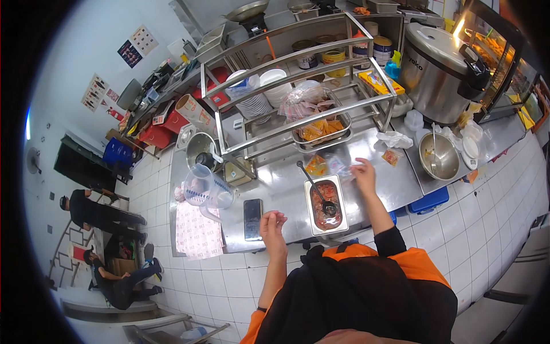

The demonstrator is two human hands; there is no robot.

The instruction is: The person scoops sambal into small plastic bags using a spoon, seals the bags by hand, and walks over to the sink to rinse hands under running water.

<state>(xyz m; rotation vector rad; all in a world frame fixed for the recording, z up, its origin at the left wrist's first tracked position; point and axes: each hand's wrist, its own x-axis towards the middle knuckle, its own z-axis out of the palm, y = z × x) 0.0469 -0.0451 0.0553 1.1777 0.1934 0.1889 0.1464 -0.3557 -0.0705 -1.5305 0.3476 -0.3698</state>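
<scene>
My left hand (274, 227) hovers over the counter's front edge, beside a dark phone (252, 219). It looks empty, with its fingers loosely extended. My right hand (364, 174) is above the counter, fingers apart. Its fingertips are close to a clear plastic bag (338, 165); whether they touch it I cannot tell. Between my hands stands a rectangular metal pan (313, 213) of reddish sauce (326, 194), with a black ladle (312, 182) resting in it. A small packet of orange food (315, 165) lies behind the pan; a similar packet (391, 157) is to the right.
A metal rack (298, 126) crosses the counter's back, with a tray of orange packets (321, 130) beneath. A clear pitcher (209, 189) and patterned paper (197, 232) are left. Right are a metal bowl (439, 156) and a large cooker (432, 71). Two people (94, 209) are far left.
</scene>
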